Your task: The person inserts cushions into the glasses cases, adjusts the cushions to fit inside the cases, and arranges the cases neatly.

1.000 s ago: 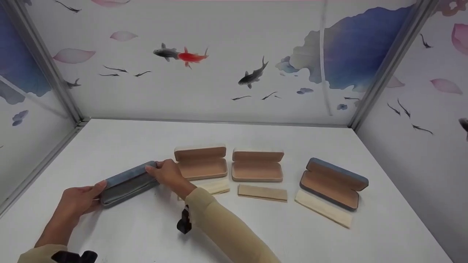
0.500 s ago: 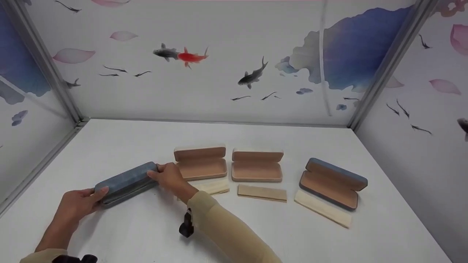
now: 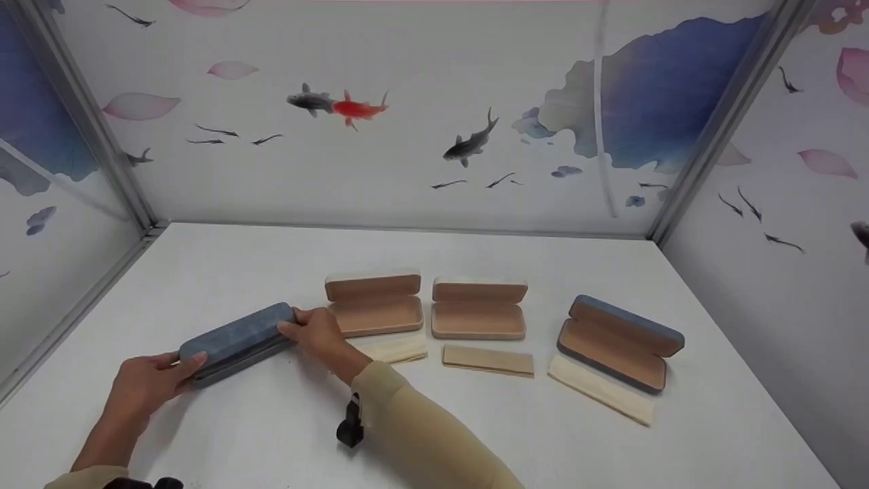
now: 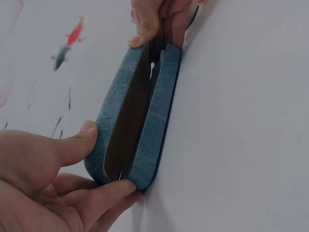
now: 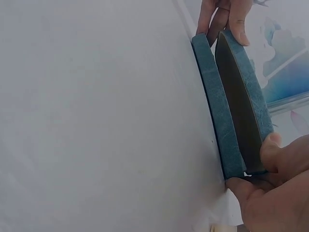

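Observation:
A blue glasses case (image 3: 237, 333) lies at a slant on the left of the table, its lid lowered so that only a narrow gap shows along the front. My left hand (image 3: 144, 386) grips the near-left end, with the thumb on the lid and the other fingers at the lower shell. The far-right end is held by my right hand (image 3: 327, 337), thumb against the lid's edge. Seen from the left wrist, the case (image 4: 157, 116) gapes in a wedge with a dark inside. In the right wrist view both hands hold the case (image 5: 219, 106) by its ends.
Two pale cases, a left one (image 3: 380, 316) and a middle one (image 3: 478, 319), stand open beyond my right hand. Another blue case (image 3: 614, 350) stands open at the right. Folded cloths (image 3: 487, 360) lie before them. Printed panels (image 3: 407, 183) border the table (image 3: 421, 441).
The lid of the held case has swung down toward me, from showing the dark grey inside to a thin gap. Both hands have kept their grip on its ends.

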Demonstrator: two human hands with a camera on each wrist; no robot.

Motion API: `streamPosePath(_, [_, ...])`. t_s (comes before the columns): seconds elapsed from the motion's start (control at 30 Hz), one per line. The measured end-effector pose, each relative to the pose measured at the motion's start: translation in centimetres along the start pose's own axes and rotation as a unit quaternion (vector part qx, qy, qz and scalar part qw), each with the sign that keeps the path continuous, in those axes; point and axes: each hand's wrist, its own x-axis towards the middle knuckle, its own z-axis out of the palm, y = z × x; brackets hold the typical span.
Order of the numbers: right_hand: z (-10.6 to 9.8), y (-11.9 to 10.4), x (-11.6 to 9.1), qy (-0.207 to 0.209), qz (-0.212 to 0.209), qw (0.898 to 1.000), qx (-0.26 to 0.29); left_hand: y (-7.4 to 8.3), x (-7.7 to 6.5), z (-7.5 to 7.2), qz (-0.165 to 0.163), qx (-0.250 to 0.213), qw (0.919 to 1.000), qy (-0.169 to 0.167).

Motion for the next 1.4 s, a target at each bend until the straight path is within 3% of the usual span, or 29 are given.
streamPosePath(0.3, [0.11, 0.81, 0.17, 0.015, -0.029, 0.999, -0.03, -0.17, -0.12, 0.12, 0.001, -0.021, 0.9998, 0.008])
streamPosePath(0.67, [0.26, 0.69, 0.11, 0.022, -0.006, 0.999, -0.028, 0.07, -0.19, 0.13, -0.002, -0.01, 0.9998, 0.018])
streamPosePath(1.13, [0.29, 0.95, 0.12, 0.023, -0.016, 0.999, -0.029, 0.06, -0.34, 0.19, 0.003, -0.005, 0.9997, 0.022])
streamPosePath(1.4, [0.0, 0.79, 0.07, 0.024, -0.001, 0.999, -0.026, -0.13, -0.28, 0.41, 0.001, -0.003, 0.9998, 0.018])
